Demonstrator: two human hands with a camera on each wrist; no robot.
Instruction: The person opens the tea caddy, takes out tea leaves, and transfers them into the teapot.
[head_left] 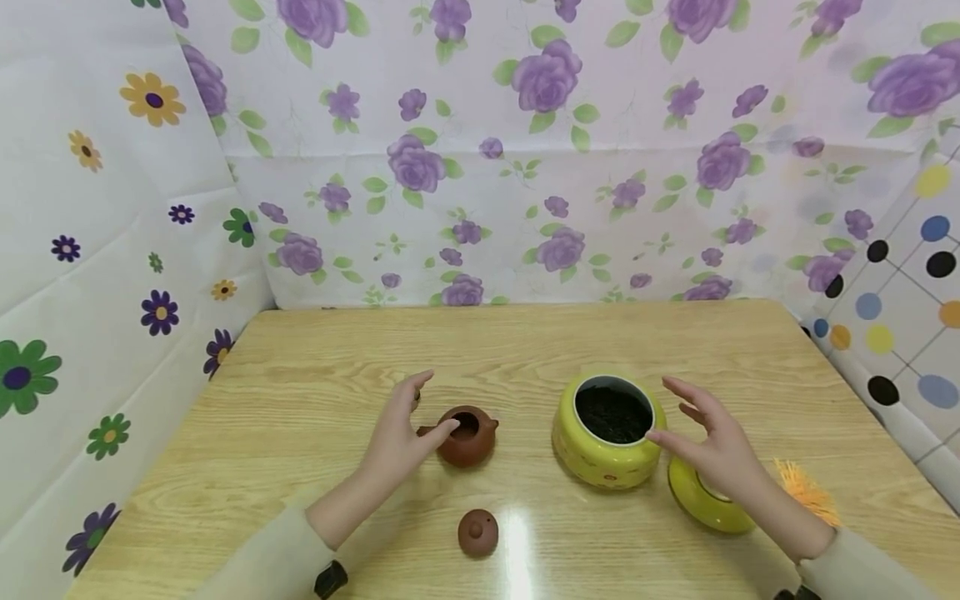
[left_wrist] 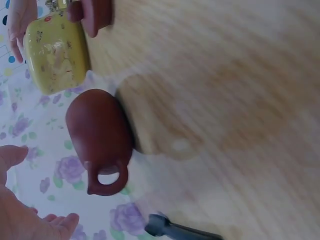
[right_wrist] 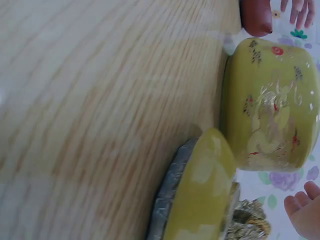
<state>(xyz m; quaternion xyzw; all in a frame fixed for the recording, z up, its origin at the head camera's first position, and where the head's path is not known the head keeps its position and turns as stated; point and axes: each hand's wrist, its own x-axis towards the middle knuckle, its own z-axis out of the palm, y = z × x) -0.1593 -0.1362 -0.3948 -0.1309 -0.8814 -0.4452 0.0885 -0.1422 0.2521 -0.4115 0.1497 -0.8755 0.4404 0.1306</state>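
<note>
A small reddish-brown clay teapot [head_left: 468, 455] stands uncovered, its dark inside visible. My left hand [head_left: 401, 439] hovers on its handle side, fingers spread from the thumb and holding nothing; the thumb overlaps the teapot's rim in the head view. Nearer to me lies the teapot lid [head_left: 477, 533], knob up. To the right is a yellow patterned jar [head_left: 606, 471], open and holding dark loose leaves [head_left: 613, 414]. My right hand [head_left: 708, 437] is at the jar's right side, thumb and fingers apart, nothing gripped. Below that hand lies the yellow jar lid [head_left: 705, 506], partly covered by it.
An orange tassel [head_left: 806, 490] sticks out beside the right forearm. The wooden table [head_left: 337, 350] meets flowered cloth [head_left: 487, 208] at the back and sides. A dark slim object [left_wrist: 180, 231] shows at the bottom of the left wrist view; its kind is unclear.
</note>
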